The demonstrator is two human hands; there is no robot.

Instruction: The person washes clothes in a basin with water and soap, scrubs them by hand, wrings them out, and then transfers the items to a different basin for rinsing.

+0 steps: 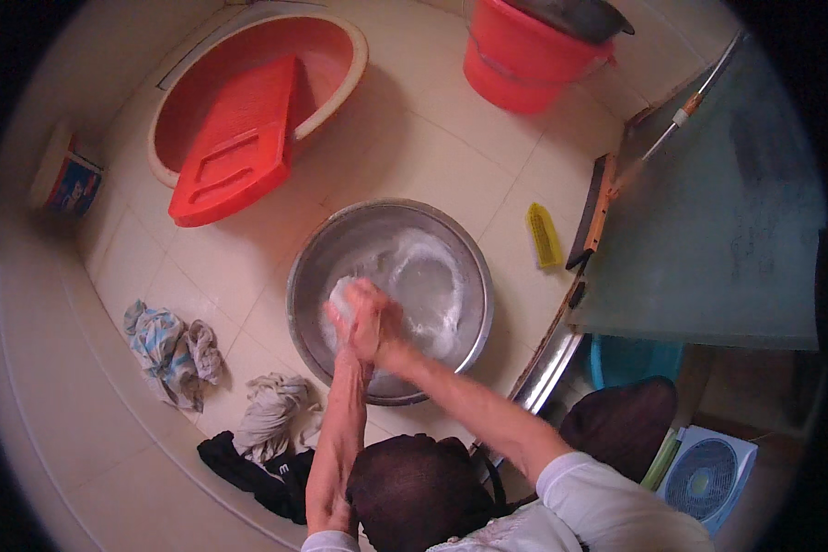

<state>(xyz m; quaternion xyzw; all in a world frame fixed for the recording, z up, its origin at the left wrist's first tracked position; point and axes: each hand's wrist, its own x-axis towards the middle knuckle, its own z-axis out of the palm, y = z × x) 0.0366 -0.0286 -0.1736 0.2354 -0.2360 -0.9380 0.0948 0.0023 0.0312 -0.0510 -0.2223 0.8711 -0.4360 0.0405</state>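
My left hand (341, 323) and my right hand (375, 319) are pressed together over the left half of a round stainless steel basin (481, 345). Between them sticks out a small white wad (343, 292), probably wet cloth; motion blur and suds hide its exact form. The right hand lies over much of the left, so the fingers are hard to tell apart. Cloudy, soapy water (424, 290) with a ring of white foam fills the bottom of the basin.
A red washboard (241, 152) leans in a red tub (355, 52). Crumpled cloths (162, 352), (272, 414) and a black garment (234, 469) lie at left. A yellow brush (543, 238), a squeegee (591, 214) and a red bucket (524, 62) stand right. A box fan (704, 476) sits lower right.
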